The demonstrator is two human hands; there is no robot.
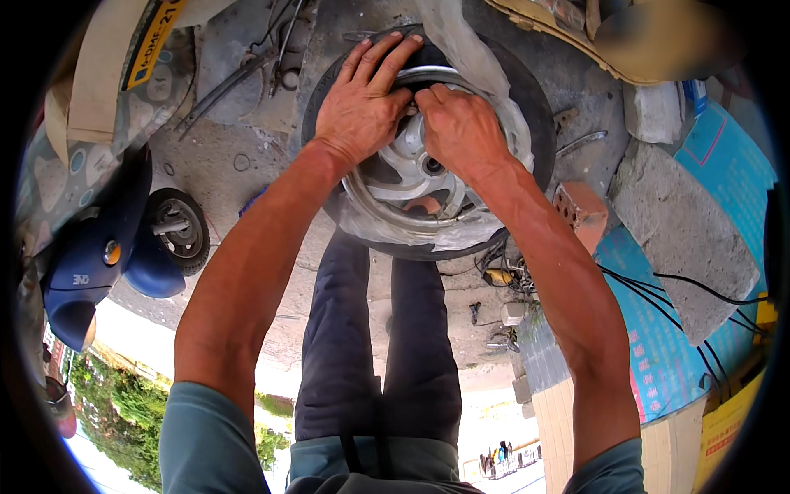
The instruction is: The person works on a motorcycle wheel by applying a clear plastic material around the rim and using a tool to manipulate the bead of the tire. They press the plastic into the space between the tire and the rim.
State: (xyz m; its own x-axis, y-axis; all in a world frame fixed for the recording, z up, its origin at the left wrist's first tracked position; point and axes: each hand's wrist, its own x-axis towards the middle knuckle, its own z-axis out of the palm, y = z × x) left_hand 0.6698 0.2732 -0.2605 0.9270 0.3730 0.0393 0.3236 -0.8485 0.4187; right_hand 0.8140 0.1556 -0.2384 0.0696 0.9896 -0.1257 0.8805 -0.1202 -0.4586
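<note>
A black tyre (536, 99) lies flat on the ground in front of me, around a silver spoked wheel rim (362, 198). Crumpled clear plastic film (465, 41) trails over the tyre's far side and wraps round part of the rim. Across the far left of the tyre rests my left hand (362, 107), its fingers stretched out over the rubber and its thumb bent toward the rim. Beside that thumb, my right hand (461, 132) is closed at the rim's far inner edge. Whatever its fingertips pinch is hidden.
Hand tools and metal rods (276, 66) lie on the ground at the far left. A blue scooter (107, 255) is at left. On the right are a red brick (580, 216), a concrete slab (683, 239), black cables (638, 284) and a curved metal lever (583, 142).
</note>
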